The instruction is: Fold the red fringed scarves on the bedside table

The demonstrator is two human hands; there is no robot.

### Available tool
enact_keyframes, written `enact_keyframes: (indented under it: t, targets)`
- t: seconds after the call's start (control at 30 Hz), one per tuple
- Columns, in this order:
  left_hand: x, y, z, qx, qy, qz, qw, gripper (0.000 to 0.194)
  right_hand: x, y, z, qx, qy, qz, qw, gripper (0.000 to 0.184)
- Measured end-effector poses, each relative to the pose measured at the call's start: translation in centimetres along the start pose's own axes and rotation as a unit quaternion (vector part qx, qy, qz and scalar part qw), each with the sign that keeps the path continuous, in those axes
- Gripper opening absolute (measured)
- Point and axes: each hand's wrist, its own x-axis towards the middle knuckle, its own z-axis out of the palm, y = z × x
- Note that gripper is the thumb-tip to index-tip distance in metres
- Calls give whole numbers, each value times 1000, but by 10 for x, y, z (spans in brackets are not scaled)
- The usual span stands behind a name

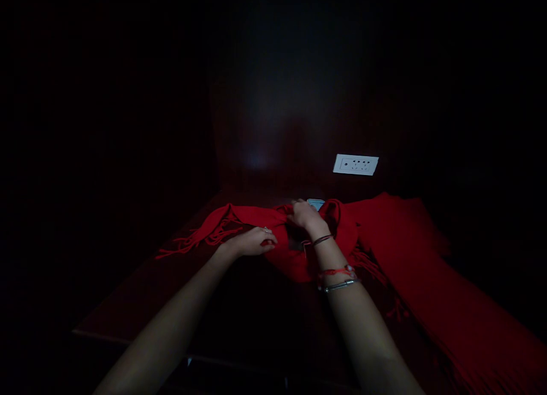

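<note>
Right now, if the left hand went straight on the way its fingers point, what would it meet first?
Most likely the red scarf: the left hand points toward the left side of its loop, which looks very close. In this dim picture, depth is unclear, so they may be touching.

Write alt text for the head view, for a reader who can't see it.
A person's left-hand grip and right-hand grip are at a loop in red fringed cloth lying across a dark tabletop. Beyond, a white socket plate stands out against near-black surroundings.
</note>
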Motion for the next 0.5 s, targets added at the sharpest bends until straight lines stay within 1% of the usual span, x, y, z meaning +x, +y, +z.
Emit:
enact_keyframes:
  t: [0.03, 0.1, 0.17, 0.2, 0.23, 0.3, 0.37, 0.4, 0.43, 0.5]
  targets:
    - [0, 0, 0, 7, 2, -6, 1000, 19, 2, -5, 13, 3, -3, -5, 1000, 32]
    - [1, 2, 1, 36, 3, -29, 999, 22, 4, -11, 33, 10, 2, -12, 1000, 27]
    - [3, 2, 4, 68, -3, -57, 996, 26, 6, -10, 42, 23, 12, -11, 1000, 22]
    - [3, 1, 5, 84, -5, -73, 994, 25, 7, -6, 40, 31, 17, -5, 999, 20]
    - [2, 0, 5, 98, -6, -90, 991, 22, 9, -1, 36, 42, 24, 3, 999, 20]
    - [-1, -5, 1, 123, -4, -127, 984, 12, 12, 17, 19, 61, 43, 29, 997, 22]
    - [-7, -10, -9, 151, 16, -183, 971, 13, 13, 43, -1, 78, 77, 73, 991, 30]
    - [-11, -12, -15, 170, 35, -218, 960, 16, 12, 58, -11, 87, 99, 111, 985, 34]
    - [-15, -13, -22, 195, 57, -258, 944, 20, 10, 72, -19, 128, 129, 178, 967, 35]
    - [-21, -14, -34, 253, 103, -330, 904, 24, 4, 97, -32, 128, 152, 199, 960, 41]
